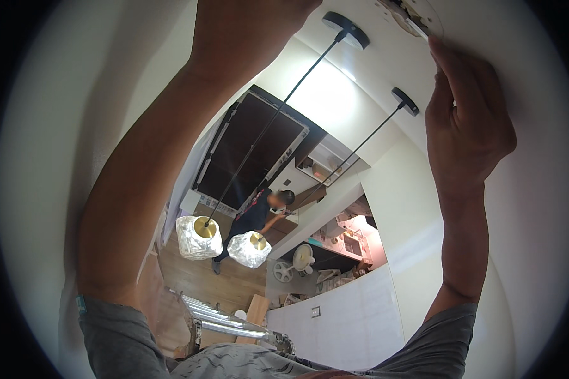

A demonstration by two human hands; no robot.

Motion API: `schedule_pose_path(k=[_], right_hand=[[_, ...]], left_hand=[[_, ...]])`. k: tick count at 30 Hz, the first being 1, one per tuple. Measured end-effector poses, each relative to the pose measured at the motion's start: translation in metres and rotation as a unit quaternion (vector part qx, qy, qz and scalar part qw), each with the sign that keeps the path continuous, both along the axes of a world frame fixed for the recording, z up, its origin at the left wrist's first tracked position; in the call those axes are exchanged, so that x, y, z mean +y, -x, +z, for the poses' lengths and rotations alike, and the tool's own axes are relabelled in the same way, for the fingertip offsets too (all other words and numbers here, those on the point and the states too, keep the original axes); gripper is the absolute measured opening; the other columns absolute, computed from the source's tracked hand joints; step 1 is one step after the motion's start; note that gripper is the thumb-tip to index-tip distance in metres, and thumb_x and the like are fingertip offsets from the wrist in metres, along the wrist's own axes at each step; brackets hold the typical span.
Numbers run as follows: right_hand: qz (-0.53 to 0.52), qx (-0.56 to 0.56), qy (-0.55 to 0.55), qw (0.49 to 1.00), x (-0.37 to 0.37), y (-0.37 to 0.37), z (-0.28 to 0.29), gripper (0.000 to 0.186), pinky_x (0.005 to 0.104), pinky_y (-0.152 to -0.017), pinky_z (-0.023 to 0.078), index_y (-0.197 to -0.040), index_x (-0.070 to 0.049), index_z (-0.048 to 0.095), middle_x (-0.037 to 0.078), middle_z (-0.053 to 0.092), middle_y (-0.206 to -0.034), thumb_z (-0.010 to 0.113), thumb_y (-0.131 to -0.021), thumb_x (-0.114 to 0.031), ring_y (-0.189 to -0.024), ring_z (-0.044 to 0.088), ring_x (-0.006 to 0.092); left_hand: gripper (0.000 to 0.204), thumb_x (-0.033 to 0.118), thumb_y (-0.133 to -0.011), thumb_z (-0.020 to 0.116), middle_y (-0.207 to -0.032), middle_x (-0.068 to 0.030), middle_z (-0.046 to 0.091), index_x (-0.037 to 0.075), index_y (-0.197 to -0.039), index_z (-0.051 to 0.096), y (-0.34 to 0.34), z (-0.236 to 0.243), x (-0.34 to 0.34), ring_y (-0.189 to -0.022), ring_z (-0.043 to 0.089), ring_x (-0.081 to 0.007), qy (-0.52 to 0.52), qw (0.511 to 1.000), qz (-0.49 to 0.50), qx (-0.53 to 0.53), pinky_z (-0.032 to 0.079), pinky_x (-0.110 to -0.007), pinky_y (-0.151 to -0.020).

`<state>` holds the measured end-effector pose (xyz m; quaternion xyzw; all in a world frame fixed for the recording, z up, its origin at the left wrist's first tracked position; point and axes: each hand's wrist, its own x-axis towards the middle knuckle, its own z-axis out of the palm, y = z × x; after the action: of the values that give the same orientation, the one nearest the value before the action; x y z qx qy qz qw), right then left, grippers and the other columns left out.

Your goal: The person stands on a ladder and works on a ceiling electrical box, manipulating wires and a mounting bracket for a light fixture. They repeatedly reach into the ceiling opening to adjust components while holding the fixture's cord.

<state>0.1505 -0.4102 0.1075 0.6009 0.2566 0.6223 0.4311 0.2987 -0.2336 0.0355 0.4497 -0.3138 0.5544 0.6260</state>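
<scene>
Both my arms are raised toward the white ceiling (385, 60). My left hand (259, 25) is at the top edge of the picture, and its fingers are out of sight. At the upper right, my right hand (468, 114) is closed in a pinch on a thin pale strip (418, 28). The strip reaches to a ceiling opening (401, 9) with a ragged rim, partly cut off by the picture's edge. Between my arms, a black round mount (346, 30) carries a pendant lamp (199, 239) on a long cord. A second pendant lamp (249, 250) hangs from another black mount (405, 101).
Below me stands a metal stepladder (224, 322) on a wood-look floor. A co-worker (251, 215) in dark clothes stands beyond the lamps by a dark door (253, 145). A white fan (302, 258) is behind a low white wall (341, 316).
</scene>
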Motion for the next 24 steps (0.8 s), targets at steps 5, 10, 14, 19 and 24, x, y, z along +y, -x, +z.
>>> schedule_pose_path(k=[5, 10, 14, 19, 24], right_hand=[[-0.048, 0.019, -0.019, 0.998, -0.004, -0.015, -0.001, 0.035, 0.0282, -0.072, 0.063, -0.108, -0.013, 0.079, 0.003, 0.075, -0.096, 0.077, -0.08, 0.008, -0.083, 0.075, 0.019], [-0.006, 0.06, -0.046, 0.997, -0.019, -0.019, -0.003, 0.032, 0.0317, -0.065, 0.06, -0.105, -0.011, 0.077, 0.004, 0.072, -0.092, 0.075, -0.08, 0.008, -0.074, 0.071, 0.0203], [-0.004, 0.104, -0.085, 0.991, -0.031, 0.006, -0.013, 0.028, 0.0316, -0.063, 0.059, -0.104, -0.012, 0.078, 0.005, 0.072, -0.092, 0.077, -0.081, 0.005, -0.074, 0.072, 0.0183], [-0.018, 0.139, -0.149, 0.979, -0.054, 0.052, -0.05, 0.027, 0.032, -0.072, 0.06, -0.103, -0.009, 0.077, 0.007, 0.076, -0.099, 0.074, -0.083, 0.009, -0.084, 0.074, 0.0232], [0.034, 0.24, -0.404, 0.882, -0.096, 0.096, -0.145, 0.023, 0.0315, -0.076, 0.059, -0.102, -0.004, 0.076, 0.012, 0.075, -0.098, 0.07, -0.085, 0.011, -0.087, 0.075, 0.0249]], left_hand=[[0.002, 0.004, -0.086, 0.079, -0.078, -0.0079, 0.078, 0.002, -0.086, 0.079, -0.005, -0.004, 0.003, -0.048, 0.057, -0.006, -0.017, 0.999, -0.012, 0.029, 0.04, -0.023, -0.045], [0.005, 0.006, -0.087, 0.079, -0.079, -0.0082, 0.078, 0.002, -0.089, 0.08, 0.008, -0.003, -0.004, -0.045, 0.055, -0.0065, -0.024, 0.998, -0.029, 0.056, 0.04, -0.024, -0.044], [0.008, 0.008, -0.087, 0.079, -0.081, -0.0094, 0.078, 0.001, -0.092, 0.079, 0.009, 0.003, -0.011, -0.043, 0.054, -0.0087, -0.019, 0.999, -0.01, -0.027, 0.041, -0.025, -0.044], [0.016, 0.007, -0.089, 0.075, -0.083, -0.0117, 0.076, -0.002, -0.103, 0.077, 0.022, -0.005, -0.025, -0.049, 0.058, -0.0132, -0.085, 0.986, 0.009, -0.144, 0.045, -0.028, -0.048], [0.046, 0.007, -0.091, 0.073, -0.088, -0.0167, 0.067, -0.009, -0.132, 0.061, 0.038, -0.011, -0.04, -0.066, 0.063, -0.0208, -0.199, 0.971, 0.024, -0.132, 0.052, -0.032, -0.06]])
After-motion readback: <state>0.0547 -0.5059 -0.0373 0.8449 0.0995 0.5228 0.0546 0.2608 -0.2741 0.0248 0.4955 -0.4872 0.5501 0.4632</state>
